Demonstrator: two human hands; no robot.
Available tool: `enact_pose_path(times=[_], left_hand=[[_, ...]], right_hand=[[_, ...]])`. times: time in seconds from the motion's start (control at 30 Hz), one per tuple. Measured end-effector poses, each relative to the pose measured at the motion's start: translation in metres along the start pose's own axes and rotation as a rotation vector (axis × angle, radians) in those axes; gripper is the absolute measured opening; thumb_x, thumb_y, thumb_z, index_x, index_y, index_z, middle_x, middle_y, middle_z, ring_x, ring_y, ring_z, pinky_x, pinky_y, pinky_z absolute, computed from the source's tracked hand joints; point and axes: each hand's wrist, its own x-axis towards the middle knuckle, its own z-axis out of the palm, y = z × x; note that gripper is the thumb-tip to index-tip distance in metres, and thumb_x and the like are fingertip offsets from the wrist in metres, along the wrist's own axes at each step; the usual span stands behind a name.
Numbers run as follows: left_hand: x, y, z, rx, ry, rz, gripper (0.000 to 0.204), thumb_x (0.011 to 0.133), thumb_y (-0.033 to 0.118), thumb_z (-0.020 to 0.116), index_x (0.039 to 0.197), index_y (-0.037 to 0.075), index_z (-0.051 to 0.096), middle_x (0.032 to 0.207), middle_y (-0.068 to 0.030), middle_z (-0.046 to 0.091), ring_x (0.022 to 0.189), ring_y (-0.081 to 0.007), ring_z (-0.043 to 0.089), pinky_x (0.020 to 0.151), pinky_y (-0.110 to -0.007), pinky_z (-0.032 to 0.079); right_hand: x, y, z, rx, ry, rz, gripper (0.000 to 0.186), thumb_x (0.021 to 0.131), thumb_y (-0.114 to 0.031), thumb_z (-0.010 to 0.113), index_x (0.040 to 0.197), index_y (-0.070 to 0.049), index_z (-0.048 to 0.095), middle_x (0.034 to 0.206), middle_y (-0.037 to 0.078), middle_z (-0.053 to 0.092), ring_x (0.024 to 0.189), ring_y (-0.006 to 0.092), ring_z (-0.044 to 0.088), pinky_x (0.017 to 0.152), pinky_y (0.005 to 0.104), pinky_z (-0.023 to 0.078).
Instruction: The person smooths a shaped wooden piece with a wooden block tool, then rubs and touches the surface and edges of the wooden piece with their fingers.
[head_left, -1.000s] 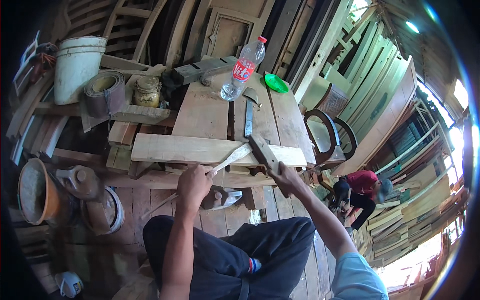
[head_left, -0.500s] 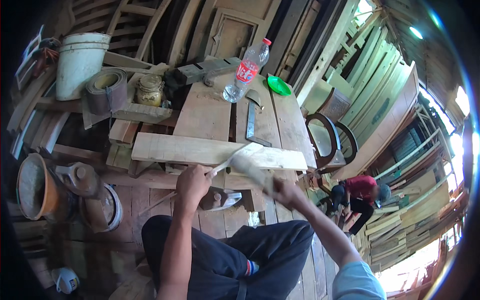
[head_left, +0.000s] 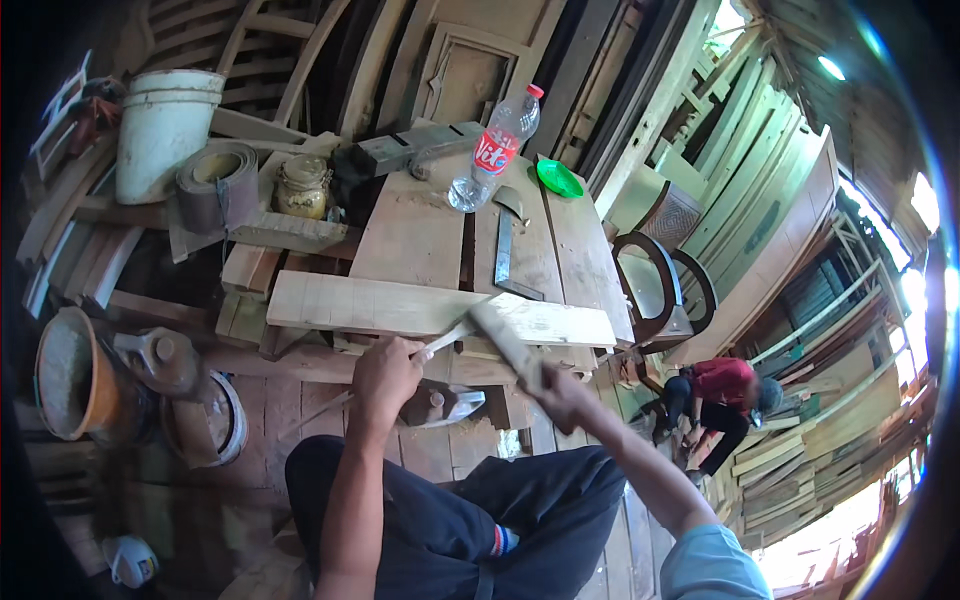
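Observation:
My left hand (head_left: 386, 378) is closed round a thin pale wooden stick (head_left: 448, 338), which points up and to the right. In my closed right hand (head_left: 562, 396) is a flat grey-brown bar-shaped tool (head_left: 506, 345), its exact kind unclear. The tool's far end lies by the stick's tip; whether they touch I cannot tell. Both are over the front edge of a long pale board (head_left: 380, 303), which lies across the bench (head_left: 415, 230). A hand plane (head_left: 445, 404) sits on the floorboards below, between my hands and my crossed legs.
On the bench stand a plastic bottle (head_left: 492, 155), a green dish (head_left: 559, 179) and a metal try square (head_left: 505, 262). A glass jar (head_left: 303, 188), an abrasive roll (head_left: 222, 195) and a white bucket (head_left: 165, 140) are left. Another person (head_left: 718, 395) crouches at right.
The tool in my right hand has shifted slightly and shows less blur. My left hand and the stick stay nearly in place. The view has shifted a little.

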Motion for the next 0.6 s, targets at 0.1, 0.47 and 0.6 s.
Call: enact_pose_path(times=[0.1, 0.47, 0.6], left_hand=[[-0.003, -0.005, -0.001, 0.002, -0.022, -0.048, 0.021, 0.088, 0.029, 0.064, 0.100, 0.015, 0.074, 0.088, -0.0177, 0.069, 0.082, -0.0357, 0.067, 0.074, -0.045, 0.053], [-0.008, -0.008, -0.009, -0.021, -0.016, -0.030, 0.021, 0.088, 0.029, 0.064, 0.097, 0.014, 0.075, 0.086, -0.0177, 0.069, 0.081, -0.0355, 0.067, 0.072, -0.046, 0.052], [0.001, -0.010, -0.007, -0.017, -0.024, -0.015, 0.020, 0.089, 0.029, 0.064, 0.098, 0.014, 0.075, 0.086, -0.0179, 0.069, 0.082, -0.0357, 0.067, 0.072, -0.046, 0.052]], right_hand=[[0.003, -0.021, -0.017, -0.201, -0.085, 0.156, 0.061, 0.085, -0.049, 0.061, 0.121, -0.001, 0.058, 0.098, 0.022, 0.069, 0.091, 0.0340, 0.068, 0.084, 0.0412, 0.051], [0.011, -0.100, -0.044, -0.045, 0.010, 0.562, 0.064, 0.088, -0.048, 0.059, 0.117, 0.008, 0.054, 0.102, 0.030, 0.065, 0.101, 0.0339, 0.066, 0.088, 0.0432, 0.050], [-0.006, -0.040, -0.008, -0.142, -0.047, 0.074, 0.067, 0.086, -0.051, 0.060, 0.120, 0.006, 0.055, 0.106, 0.029, 0.065, 0.105, 0.0369, 0.064, 0.090, 0.0412, 0.049]])
